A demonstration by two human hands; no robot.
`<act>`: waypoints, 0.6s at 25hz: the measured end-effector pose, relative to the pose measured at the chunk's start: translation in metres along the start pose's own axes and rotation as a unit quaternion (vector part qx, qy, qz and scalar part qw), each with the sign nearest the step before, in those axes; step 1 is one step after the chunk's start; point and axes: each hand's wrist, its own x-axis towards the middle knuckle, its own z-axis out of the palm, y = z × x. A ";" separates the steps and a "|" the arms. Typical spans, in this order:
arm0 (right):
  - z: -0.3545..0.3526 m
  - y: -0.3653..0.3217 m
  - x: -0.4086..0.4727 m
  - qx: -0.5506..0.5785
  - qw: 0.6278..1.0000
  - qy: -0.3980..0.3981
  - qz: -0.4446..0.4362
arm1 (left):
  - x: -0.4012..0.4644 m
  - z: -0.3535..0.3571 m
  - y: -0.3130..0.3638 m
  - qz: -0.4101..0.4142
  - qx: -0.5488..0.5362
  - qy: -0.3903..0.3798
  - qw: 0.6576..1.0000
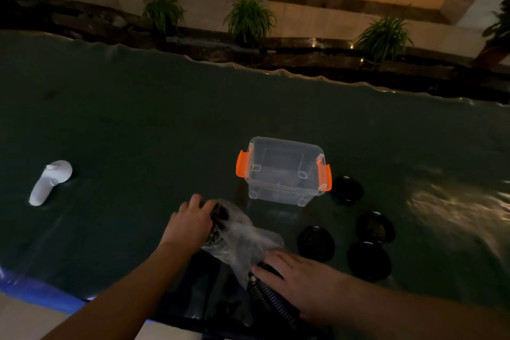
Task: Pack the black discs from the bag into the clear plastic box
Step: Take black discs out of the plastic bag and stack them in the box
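Dim evening light over a dark table (138,119): left hand (190,222) curled over the closed end of the clear bag (240,234), gripping it through the plastic at six o'clock from the clear plastic box (284,171). Right hand (298,273) laid nearly flat at the bag's mouth, fingers resting on a ribbed row of black discs (271,295) sliding out toward the near table edge; whether any disc is pinched cannot be told. Four loose discs already out: one (347,190) just beside the box at three o'clock, three more (372,246) clustered at about four o'clock from it. Box lidless, orange latches swung open, apparently empty still. Best done, by this reading, with the bag's closed end pinned firm, the stack drawn out straight so it stays together rather than scattering. White controller (51,181) far off at nine o'clock.
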 end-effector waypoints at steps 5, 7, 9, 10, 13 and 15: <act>-0.077 0.045 -0.030 -0.057 0.995 0.051 0.058 | -0.008 0.007 0.003 0.004 0.012 0.009 1.000; -0.111 0.073 -0.026 -0.059 0.990 0.082 0.099 | -0.013 0.009 0.002 0.000 -0.002 0.018 1.000; -0.137 0.105 -0.014 -0.081 0.987 0.086 0.113 | -0.018 0.009 0.002 -0.005 -0.010 0.035 0.999; -0.146 0.122 -0.004 -0.102 0.986 0.074 0.112 | -0.021 0.008 0.002 -0.008 -0.015 0.045 0.999; -0.157 0.163 0.037 -0.138 0.986 -0.001 0.094 | -0.028 0.005 0.005 -0.017 -0.023 0.055 0.998; -0.152 0.181 0.065 -0.153 0.984 -0.047 0.076 | -0.034 0.005 0.009 -0.018 -0.029 0.060 0.998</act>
